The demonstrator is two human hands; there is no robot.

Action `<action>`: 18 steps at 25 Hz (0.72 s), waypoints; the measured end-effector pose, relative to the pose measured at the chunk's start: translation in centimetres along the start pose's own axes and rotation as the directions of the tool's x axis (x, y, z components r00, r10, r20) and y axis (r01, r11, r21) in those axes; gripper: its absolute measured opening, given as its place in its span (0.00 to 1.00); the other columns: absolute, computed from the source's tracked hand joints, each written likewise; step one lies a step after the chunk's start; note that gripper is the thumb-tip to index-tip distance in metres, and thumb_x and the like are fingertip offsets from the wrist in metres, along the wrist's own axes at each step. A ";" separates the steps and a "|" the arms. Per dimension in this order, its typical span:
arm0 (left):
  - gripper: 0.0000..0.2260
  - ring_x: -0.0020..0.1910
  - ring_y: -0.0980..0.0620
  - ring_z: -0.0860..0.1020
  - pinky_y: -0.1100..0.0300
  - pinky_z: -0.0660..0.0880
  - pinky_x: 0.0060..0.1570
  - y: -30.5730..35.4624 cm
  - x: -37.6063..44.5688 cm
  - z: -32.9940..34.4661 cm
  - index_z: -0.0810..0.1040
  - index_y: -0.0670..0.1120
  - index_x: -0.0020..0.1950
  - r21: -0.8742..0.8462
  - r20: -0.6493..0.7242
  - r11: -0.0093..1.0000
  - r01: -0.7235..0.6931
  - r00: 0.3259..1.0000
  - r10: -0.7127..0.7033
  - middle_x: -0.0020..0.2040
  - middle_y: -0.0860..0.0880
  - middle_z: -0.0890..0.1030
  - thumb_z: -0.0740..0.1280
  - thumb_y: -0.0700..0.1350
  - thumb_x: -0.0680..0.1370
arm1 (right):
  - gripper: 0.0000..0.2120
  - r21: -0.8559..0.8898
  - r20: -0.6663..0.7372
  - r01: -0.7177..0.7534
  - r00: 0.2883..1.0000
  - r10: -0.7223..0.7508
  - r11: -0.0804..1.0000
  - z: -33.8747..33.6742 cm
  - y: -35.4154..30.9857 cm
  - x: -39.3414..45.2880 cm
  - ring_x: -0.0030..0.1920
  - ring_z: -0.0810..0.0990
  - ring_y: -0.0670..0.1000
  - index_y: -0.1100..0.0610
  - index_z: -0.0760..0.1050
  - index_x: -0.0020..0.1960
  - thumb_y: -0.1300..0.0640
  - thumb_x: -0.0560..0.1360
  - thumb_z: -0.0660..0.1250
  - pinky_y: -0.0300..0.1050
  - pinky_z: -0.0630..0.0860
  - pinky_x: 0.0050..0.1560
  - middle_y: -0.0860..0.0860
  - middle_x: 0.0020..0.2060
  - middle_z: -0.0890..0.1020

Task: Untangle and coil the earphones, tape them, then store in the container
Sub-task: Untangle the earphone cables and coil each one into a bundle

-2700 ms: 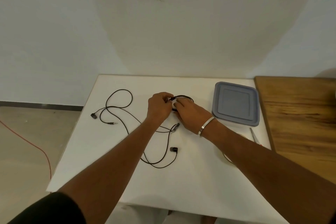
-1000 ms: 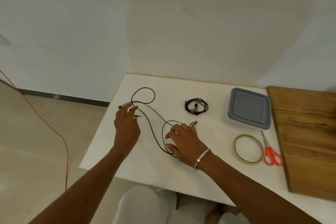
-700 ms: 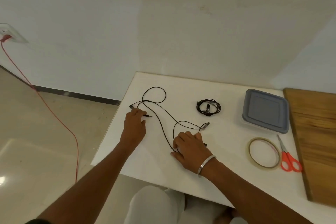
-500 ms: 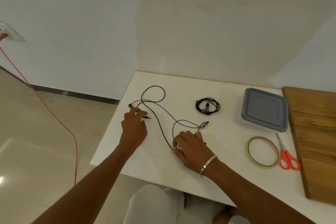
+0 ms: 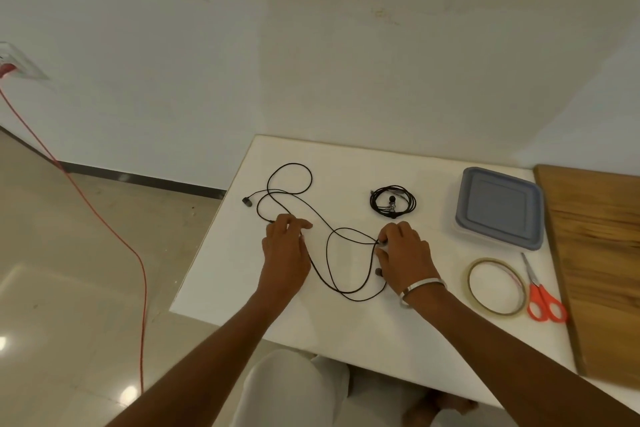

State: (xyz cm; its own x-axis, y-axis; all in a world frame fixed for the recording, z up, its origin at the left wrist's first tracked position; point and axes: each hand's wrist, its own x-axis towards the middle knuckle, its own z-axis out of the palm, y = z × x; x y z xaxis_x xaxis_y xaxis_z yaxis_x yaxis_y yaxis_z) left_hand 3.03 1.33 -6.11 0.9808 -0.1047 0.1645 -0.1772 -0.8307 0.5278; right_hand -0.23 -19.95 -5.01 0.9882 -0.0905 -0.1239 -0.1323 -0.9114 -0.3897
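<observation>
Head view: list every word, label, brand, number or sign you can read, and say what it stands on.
None can be read.
Container lid: plain, no text visible.
Tape roll: no print visible.
Scissors: no marking visible on handles or blades.
Coiled earphones and loose earphones: too small to show any brand.
Wall socket: blurred, nothing legible.

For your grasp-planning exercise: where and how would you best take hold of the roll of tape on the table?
Pinch the tape roll from above across its thin band, one finger inside the open ring. It lies flat, so its sides offer little. Take the near-left arc, away from the scissors lying close on its right.
</observation>
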 end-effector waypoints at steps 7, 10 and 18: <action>0.17 0.63 0.45 0.71 0.53 0.66 0.61 -4.0 3.0 -1.9 0.76 0.44 0.62 0.157 -0.014 0.982 0.109 0.994 -0.108 0.63 0.46 0.75 0.61 0.30 0.77 | 0.14 0.055 -0.075 0.068 0.995 -0.063 0.996 0.0 -0.3 -0.3 0.48 0.74 0.52 0.55 0.71 0.55 0.65 0.71 0.62 0.44 0.70 0.48 0.51 0.50 0.73; 0.18 0.59 0.45 0.73 0.56 0.68 0.57 -5.0 4.6 -2.4 0.78 0.44 0.60 0.135 -0.102 0.983 0.122 0.989 -0.109 0.61 0.45 0.75 0.60 0.28 0.76 | 0.17 0.116 -0.140 0.106 0.986 -0.089 0.988 -0.1 -0.8 -0.3 0.45 0.75 0.52 0.56 0.72 0.54 0.68 0.68 0.63 0.45 0.72 0.48 0.52 0.50 0.74; 0.12 0.53 0.52 0.72 0.66 0.68 0.57 -6.2 4.5 -2.2 0.77 0.42 0.53 -0.045 0.185 0.989 -0.141 0.972 0.147 0.51 0.48 0.76 0.64 0.31 0.73 | 0.17 0.168 -0.192 0.214 0.965 -0.181 0.962 0.9 -1.9 -0.4 0.40 0.72 0.50 0.56 0.74 0.51 0.70 0.66 0.63 0.46 0.73 0.45 0.51 0.48 0.74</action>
State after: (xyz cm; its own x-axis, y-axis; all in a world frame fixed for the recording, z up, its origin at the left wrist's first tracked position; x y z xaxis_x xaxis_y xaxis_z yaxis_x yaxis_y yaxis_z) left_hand 8.42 7.22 -6.84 0.9420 -0.3252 0.0830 -0.3173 -0.7820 0.5365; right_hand -0.40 -17.83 -5.02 0.9920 0.0002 0.1264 0.0708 -0.8291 -0.5546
